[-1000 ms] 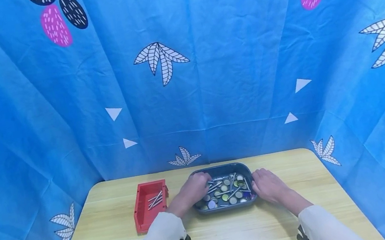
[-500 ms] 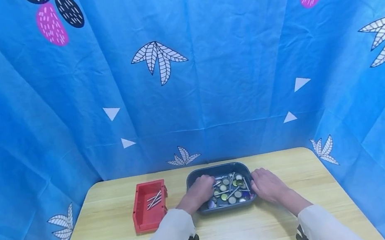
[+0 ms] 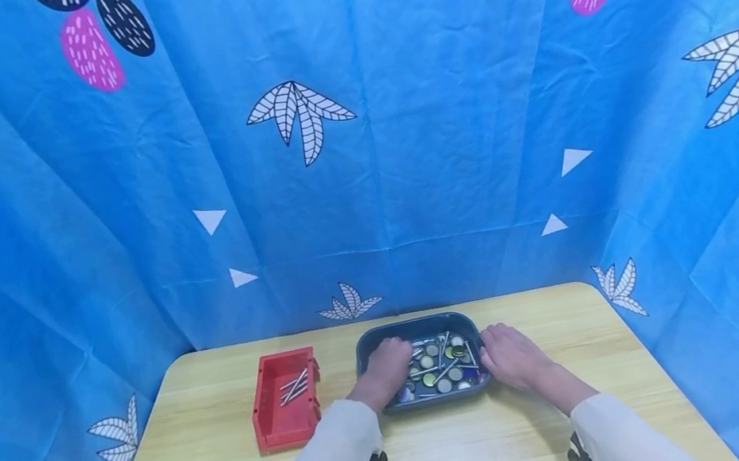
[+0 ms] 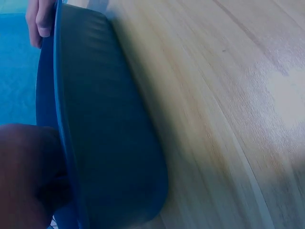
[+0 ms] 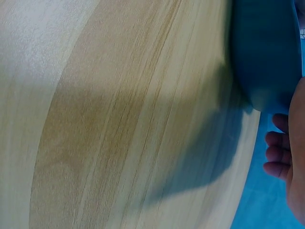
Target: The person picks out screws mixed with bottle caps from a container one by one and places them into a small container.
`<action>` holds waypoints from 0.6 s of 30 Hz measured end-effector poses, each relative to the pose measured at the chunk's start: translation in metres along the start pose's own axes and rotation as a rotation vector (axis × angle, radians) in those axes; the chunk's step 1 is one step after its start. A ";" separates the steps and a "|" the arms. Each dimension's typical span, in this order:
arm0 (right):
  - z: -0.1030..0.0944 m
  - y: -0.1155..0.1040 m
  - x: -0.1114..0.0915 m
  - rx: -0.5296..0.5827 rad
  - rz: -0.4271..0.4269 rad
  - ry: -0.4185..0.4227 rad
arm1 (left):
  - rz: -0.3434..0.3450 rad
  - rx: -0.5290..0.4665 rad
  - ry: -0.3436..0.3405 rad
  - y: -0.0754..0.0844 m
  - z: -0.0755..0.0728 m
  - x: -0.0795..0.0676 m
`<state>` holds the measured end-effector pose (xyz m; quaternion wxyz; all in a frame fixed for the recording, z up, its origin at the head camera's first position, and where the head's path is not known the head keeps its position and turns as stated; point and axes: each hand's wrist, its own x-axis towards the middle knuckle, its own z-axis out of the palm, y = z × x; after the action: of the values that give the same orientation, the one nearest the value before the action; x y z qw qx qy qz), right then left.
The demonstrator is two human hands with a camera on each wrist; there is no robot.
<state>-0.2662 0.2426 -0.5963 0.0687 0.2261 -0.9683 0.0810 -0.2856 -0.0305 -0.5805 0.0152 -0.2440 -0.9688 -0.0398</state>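
A dark grey tray [image 3: 433, 399] stands on the table, holding several metal nails or bolts [image 3: 446, 370] mixed with round bottle caps [image 3: 444, 385]. My left hand [image 3: 387, 365] reaches down into its left part. Its fingertips are hidden, so whether they pinch anything does not show. In the left wrist view, that hand [image 4: 28, 176] is dark and blurred behind the tray's wall [image 4: 105, 114]. At the tray's right end, my right hand [image 3: 514, 357] grips the rim. The right wrist view shows its curled fingers [image 5: 278, 155] beside the tray's outer corner.
To the left of the tray sits a red bin [image 3: 272, 427] with several metal nails or bolts [image 3: 295, 387] lying in it. The wooden table [image 3: 463, 457] ends at the back against a blue patterned curtain [image 3: 447, 170].
My left hand has shifted a little right and deeper into the tray, then stayed nearly still over the last half second. The right hand keeps its place on the rim.
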 end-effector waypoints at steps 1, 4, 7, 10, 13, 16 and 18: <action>0.000 0.000 0.000 -0.004 -0.003 0.001 | 0.013 0.021 0.008 0.001 0.001 0.001; 0.001 0.000 0.000 -0.002 -0.004 0.002 | 0.031 0.025 0.024 0.004 0.002 0.001; 0.000 -0.002 0.000 0.000 -0.005 0.001 | 0.032 0.002 0.027 0.006 0.001 0.001; 0.000 -0.002 -0.001 -0.005 -0.006 0.002 | 0.033 -0.022 0.031 0.006 0.001 0.001; 0.001 -0.001 0.000 -0.017 -0.009 0.005 | 0.039 -0.043 0.054 0.006 0.002 0.001; 0.002 0.001 0.000 -0.022 -0.005 0.004 | 0.045 -0.058 0.070 0.006 0.003 0.002; 0.003 0.001 0.000 -0.018 -0.002 0.002 | 0.047 -0.044 0.070 0.005 0.004 0.002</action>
<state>-0.2672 0.2432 -0.5993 0.0720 0.2264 -0.9687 0.0723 -0.2848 -0.0245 -0.5844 0.0447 -0.2657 -0.9605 -0.0692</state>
